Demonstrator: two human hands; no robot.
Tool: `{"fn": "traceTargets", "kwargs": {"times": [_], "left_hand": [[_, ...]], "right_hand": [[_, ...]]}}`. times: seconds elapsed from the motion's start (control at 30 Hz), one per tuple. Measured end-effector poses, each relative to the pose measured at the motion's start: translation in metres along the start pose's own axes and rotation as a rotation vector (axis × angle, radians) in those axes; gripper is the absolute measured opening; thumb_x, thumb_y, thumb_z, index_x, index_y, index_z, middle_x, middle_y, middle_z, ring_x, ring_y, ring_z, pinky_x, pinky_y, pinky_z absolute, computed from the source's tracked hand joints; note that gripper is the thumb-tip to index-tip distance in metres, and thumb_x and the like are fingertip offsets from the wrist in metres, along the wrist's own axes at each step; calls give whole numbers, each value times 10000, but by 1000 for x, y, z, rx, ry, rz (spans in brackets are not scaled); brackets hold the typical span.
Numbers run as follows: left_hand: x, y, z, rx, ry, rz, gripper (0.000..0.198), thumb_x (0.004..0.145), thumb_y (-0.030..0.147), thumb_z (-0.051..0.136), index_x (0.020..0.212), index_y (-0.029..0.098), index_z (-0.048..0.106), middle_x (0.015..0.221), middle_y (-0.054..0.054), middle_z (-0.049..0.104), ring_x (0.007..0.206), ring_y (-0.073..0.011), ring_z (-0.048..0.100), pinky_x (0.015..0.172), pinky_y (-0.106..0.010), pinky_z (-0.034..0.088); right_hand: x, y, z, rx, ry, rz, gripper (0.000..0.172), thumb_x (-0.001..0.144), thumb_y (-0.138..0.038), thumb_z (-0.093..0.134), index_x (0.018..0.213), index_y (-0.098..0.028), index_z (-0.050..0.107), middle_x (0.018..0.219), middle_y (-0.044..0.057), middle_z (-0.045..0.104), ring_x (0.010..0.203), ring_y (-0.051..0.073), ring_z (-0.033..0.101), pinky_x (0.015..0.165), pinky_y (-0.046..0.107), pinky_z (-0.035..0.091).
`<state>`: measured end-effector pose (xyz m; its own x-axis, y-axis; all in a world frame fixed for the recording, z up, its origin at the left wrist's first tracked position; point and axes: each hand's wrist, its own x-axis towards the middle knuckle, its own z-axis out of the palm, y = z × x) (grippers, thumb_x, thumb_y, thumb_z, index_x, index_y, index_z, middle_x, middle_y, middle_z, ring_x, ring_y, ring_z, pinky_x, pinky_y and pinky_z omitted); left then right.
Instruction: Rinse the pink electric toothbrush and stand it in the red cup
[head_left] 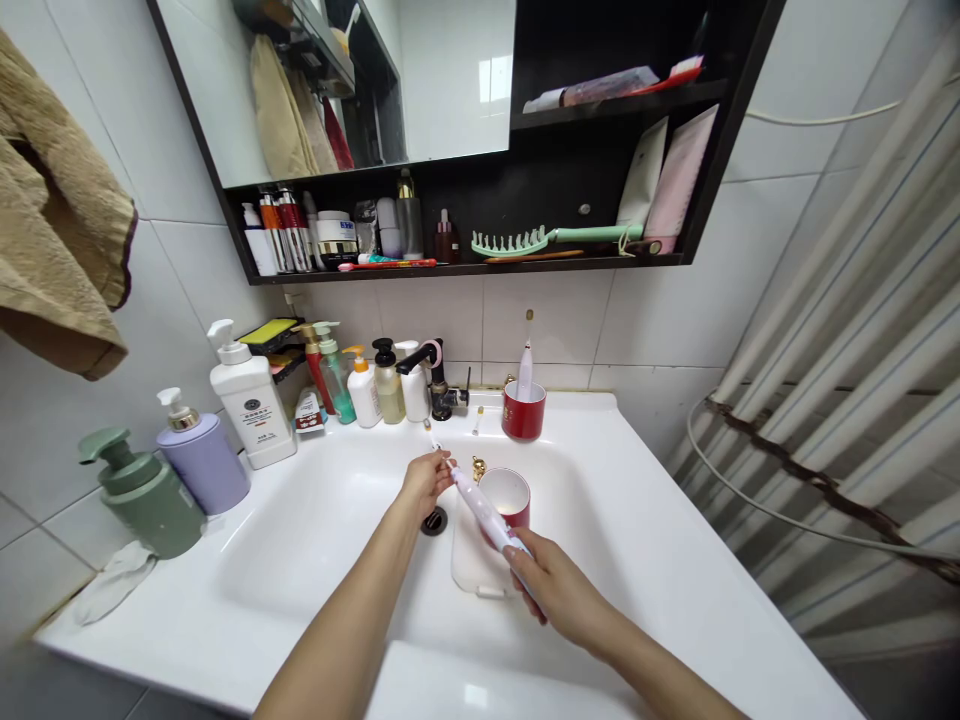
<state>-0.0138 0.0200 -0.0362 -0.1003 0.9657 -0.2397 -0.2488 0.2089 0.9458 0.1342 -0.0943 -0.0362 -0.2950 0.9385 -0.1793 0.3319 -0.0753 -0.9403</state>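
Electric toothbrush (482, 508) slanted over sink (322, 520); right hand (553, 582) wrapped round lower end, left hand (426, 480), farther forward, pinching near neck.

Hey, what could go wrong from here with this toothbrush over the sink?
If the right hand's grip slackens, the toothbrush could drop into the sink. Its handle looks close to the red cup standing there, so a dip might knock that over. And what looks like a spare brush head lies near the tap, where a bump could send it into the basin.
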Motion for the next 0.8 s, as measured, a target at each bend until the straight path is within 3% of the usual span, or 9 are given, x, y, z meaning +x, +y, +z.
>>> {"fn": "traceTargets", "kwargs": {"times": [0.23,0.43,0.6,0.7,0.8], "left_hand": [[51,6,30,410,-51,-23,92,679,142,390,589,141,409,391,21,459,302,-71,409,370,-198,352],[84,10,49,716,-74,5,139,713,192,339,696,131,463,425,-2,501,349,-92,458,405,-215,373],[91,15,54,950,-7,98,214,686,294,390,761,124,497,654,-100,587,626,-171,551,539,-264,399],[86,14,61,1124,65,245,283,639,331,453,835,130,494,887,-142,548,869,-220,485,690,-312,362],[80,11,71,1305,79,377,283,617,267,488,846,100,507,911,-163,529,913,-244,454,750,-342,324]], "right_hand": [[3,-4,-6,78,55,-49,248,726,-393,283,723,-166,381,547,-51,369,363,29,337,351,164,284],[2,-4,-6,94,34,-49,246,726,-377,305,798,-159,394,565,-40,388,384,33,349,376,165,299],[3,-4,-9,130,45,-57,238,730,-368,304,783,-157,400,566,-39,384,381,28,343,375,161,294],[4,-3,-9,164,57,-78,233,733,-371,300,750,-159,396,564,-42,379,386,27,347,382,159,295],[3,-3,-8,172,73,-76,238,730,-377,305,757,-159,398,559,-43,381,377,24,339,377,159,292]]}}
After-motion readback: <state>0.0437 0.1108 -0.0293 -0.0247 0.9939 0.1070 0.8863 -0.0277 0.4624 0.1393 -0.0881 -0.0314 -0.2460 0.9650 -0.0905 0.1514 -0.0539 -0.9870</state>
